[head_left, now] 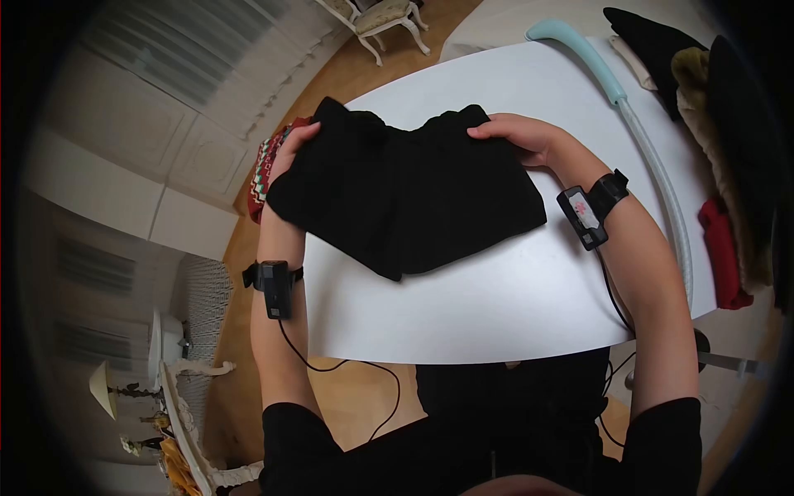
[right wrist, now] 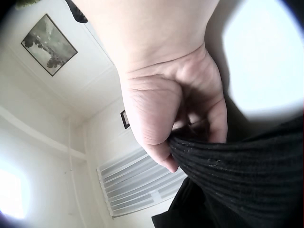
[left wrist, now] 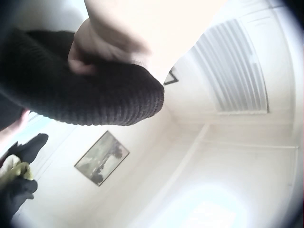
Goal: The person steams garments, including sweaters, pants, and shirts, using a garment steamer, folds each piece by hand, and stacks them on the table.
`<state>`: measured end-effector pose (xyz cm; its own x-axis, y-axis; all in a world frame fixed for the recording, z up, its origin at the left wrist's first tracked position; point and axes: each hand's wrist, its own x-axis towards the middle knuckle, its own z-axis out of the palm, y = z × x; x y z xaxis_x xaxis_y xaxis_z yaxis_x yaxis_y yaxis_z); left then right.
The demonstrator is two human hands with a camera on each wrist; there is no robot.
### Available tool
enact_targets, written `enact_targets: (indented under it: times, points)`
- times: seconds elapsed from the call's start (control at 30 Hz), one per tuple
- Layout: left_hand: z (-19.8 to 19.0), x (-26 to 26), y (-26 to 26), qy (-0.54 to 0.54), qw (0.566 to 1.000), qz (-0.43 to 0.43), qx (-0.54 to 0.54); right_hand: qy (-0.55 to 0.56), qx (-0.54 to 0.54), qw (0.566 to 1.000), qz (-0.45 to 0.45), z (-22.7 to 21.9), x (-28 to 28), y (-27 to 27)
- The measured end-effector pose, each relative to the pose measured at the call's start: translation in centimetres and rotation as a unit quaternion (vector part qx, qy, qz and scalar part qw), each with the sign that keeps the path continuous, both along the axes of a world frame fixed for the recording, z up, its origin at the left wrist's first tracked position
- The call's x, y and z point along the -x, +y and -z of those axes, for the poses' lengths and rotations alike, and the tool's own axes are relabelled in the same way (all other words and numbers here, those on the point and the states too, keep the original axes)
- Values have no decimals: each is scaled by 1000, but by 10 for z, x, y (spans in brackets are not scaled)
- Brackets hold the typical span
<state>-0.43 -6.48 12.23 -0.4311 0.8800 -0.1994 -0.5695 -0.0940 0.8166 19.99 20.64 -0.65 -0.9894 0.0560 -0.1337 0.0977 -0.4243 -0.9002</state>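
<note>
A black ribbed-knit garment (head_left: 405, 198) is held up over the white table, folded, with its lower edge dipping to a point in the middle. My left hand (head_left: 293, 149) grips its left upper side, thumb on the near face and the other fingers hidden behind the cloth. At the upper right, my right hand (head_left: 525, 138) pinches the garment between thumb and fingers. Ribbing shows plainly on the cloth (right wrist: 228, 166) in the right wrist view. In the left wrist view, the knit (left wrist: 95, 99) curves round below the left hand (left wrist: 97, 47).
Behind my left hand lies a red patterned knit (head_left: 262, 169). A teal curved handle (head_left: 583, 62) with a pale hose (head_left: 653, 157) runs along the right side of the white table (head_left: 463, 322). Dark, olive and red clothes (head_left: 724, 256) are piled beyond it. Cables hang from both wrist cameras.
</note>
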Motion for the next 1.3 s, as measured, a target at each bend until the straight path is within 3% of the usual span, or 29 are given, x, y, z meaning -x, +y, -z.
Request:
enact_targets:
  times: [0.07,0.13,0.2,0.27,0.33,0.37,0.4,0.43,0.5,0.57,0.6,0.67,0.7,0.73,0.8,0.87,0.9,0.93,0.97,1.0,1.07,1.2,1.3]
  points:
    - [-5,-23,25,-45,997,18,58,9,9,1000,-5,-1,1,-1]
    - [12,-28,47,-12,997,44,70,15,16,1000,-7,-2,0,-2]
    - [24,-64,57,25,997,67,35,0,53,998,41,1,2,-2]
    - [45,-94,68,191,977,80,47,13,105,994,9,5,4,5]
    - [56,-107,64,511,848,100,94,24,157,987,-23,5,1,9]
    - [63,-110,60,671,736,64,63,31,145,988,-33,3,-1,9]
    - [71,-115,56,803,595,25,30,38,134,989,-45,1,-3,8]
    - [76,-121,54,816,575,44,41,37,137,989,-44,0,-4,6]
    - [92,-134,50,860,498,72,92,58,-21,998,-1,-1,-1,-3]
    - [103,-143,49,890,436,65,117,55,-44,997,-30,4,3,2]
    - [103,-142,48,889,437,62,122,54,-67,995,-51,6,5,4]
    - [98,-139,50,864,487,73,106,67,-70,994,-43,0,2,-1]
    - [94,-132,47,829,552,67,62,68,-73,994,-51,0,1,-1]
    - [98,-122,42,805,593,11,18,69,-75,993,-56,1,1,-1]
    - [97,-108,28,719,681,-135,35,65,-68,994,-49,5,3,1]
    - [101,-93,16,482,828,-263,113,81,-62,994,-24,3,1,1]
    - [100,-85,10,343,887,-265,157,81,-61,994,-33,2,0,0]
    - [112,-69,3,213,932,-262,135,73,-41,996,-15,0,-2,-2]
    - [110,-63,-3,105,972,-177,110,66,-22,998,0,-2,-2,-3]
    - [107,-57,-10,-3,993,-91,78,67,-15,998,9,-3,-3,-5]
    - [94,-67,-7,-13,997,-53,50,77,30,996,27,-8,-5,-14]
    - [89,-82,9,-92,994,-13,55,99,58,993,32,-18,-7,-29]
    - [92,-83,12,-129,991,14,14,76,140,985,66,-24,-8,-37]
